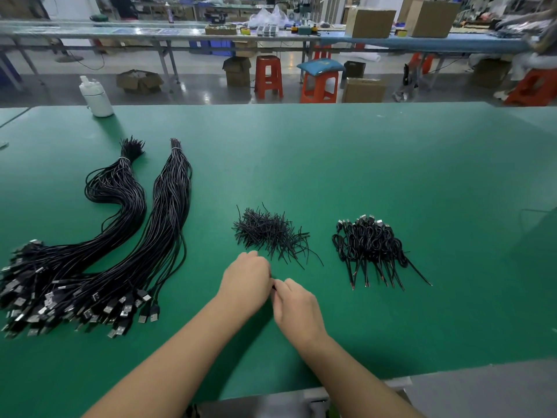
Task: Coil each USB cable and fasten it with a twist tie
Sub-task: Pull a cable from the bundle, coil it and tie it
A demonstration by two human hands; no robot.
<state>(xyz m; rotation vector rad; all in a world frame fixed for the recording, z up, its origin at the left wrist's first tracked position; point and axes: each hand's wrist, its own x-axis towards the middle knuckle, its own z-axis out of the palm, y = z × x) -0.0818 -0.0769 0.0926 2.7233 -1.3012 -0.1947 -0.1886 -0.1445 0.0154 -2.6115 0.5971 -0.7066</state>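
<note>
Two long bundles of black USB cables [141, 224] lie at the left of the green table [361, 164], their plugs fanned out near the front. A loose heap of black twist ties [271, 233] sits in the middle. To its right lies a pile of coiled, tied cables [370, 245]. My left hand [245, 285] and my right hand [297, 306] meet just in front of the tie heap, fingers curled together around a small black thing between them; most of it is hidden, so I cannot tell whether it is a tie or a cable.
A white bottle [96, 96] stands at the table's far left edge. Beyond the table are orange stools [268, 75], cardboard boxes and long workbenches. A person sits at the far right. A grey metal edge runs along the table's front.
</note>
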